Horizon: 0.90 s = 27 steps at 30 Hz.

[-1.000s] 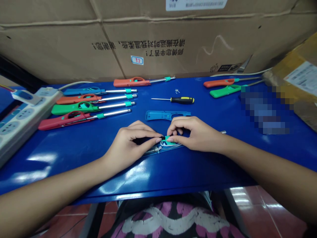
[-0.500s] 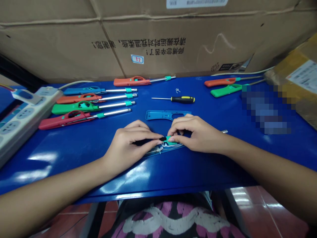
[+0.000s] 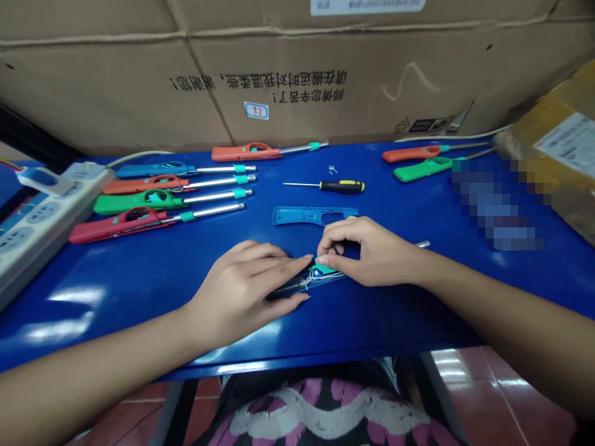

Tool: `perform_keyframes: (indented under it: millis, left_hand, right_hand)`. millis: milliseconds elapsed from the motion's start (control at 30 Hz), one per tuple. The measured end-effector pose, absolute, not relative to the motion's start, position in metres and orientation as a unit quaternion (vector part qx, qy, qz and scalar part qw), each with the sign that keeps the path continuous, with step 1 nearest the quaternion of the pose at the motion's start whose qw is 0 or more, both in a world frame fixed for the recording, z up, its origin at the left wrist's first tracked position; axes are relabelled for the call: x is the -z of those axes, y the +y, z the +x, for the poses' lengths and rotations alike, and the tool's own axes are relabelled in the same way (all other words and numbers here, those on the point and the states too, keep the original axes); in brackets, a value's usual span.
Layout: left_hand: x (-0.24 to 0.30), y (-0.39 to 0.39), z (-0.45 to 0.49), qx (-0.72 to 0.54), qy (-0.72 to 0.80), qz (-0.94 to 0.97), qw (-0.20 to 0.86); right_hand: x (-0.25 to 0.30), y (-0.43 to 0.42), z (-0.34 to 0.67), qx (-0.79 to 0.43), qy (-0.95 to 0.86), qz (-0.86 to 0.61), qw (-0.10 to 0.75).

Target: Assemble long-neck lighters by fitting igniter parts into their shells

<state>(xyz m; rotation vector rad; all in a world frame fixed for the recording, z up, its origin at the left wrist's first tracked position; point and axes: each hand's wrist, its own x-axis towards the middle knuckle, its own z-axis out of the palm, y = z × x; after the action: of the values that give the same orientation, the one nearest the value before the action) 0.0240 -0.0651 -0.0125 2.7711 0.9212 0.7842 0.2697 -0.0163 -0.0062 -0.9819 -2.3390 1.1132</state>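
Before me lies an opened gas lighter (image 3: pixel 292 288), its blue lower casing mostly hidden under my hands. My left hand (image 3: pixel 237 291) grips its handle end, thumb on the near side and fingers along the far side. A green trigger piece (image 3: pixel 321 266) is pinched between the thumb and fingers of my right hand (image 3: pixel 367 251). Thin white wires (image 3: pixel 328 276) run beside it, and the metal tip (image 3: pixel 423 244) of the lighter pokes out past my right wrist. The other blue casing half (image 3: pixel 295 215) rests just beyond, inner side up.
Several assembled lighters (image 3: pixel 139 201) lie at left beside a white power strip (image 3: pixel 51 207). A screwdriver (image 3: pixel 341 186) and an orange lighter (image 3: pixel 246 152) are farther back. At right are two more lighters (image 3: pixel 421 167) and a taped box (image 3: pixel 558 148). A large carton (image 3: pixel 288 56) stands behind.
My left fingers have left their pinch on a small black part near the trigger and now spread over the lighter's handle end. My right hand keeps its hold on the trigger.
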Motion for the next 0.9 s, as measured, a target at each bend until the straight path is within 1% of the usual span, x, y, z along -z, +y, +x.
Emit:
perform_keyframes:
  millis: [233,433,667,900]
  left_hand:
    - [0.0172,-0.0652,0.0242,-0.268,0.296,0.915,0.063]
    - [0.0186,-0.0645,0.0242,-0.274,0.283,0.916,0.076]
    - [0.0157,-0.0655,0.0282,-0.249,0.254,0.934,0.029]
    - [0.0209,-0.0660,0.0278,-0.248,0.274,0.926,0.078]
  right_hand:
    - [0.0038,-0.0178,0.2699,-0.389,-0.837,-0.346,0.170]
    - [0.0054,-0.0178,0.2699,-0.372,-0.846,-0.338,0.176]
    - [0.0069,-0.0180,0.2710,-0.324,-0.869,-0.325,0.184]
    - [0.0070,-0.0191,0.2700,-0.307,-0.873,-0.341,0.168]
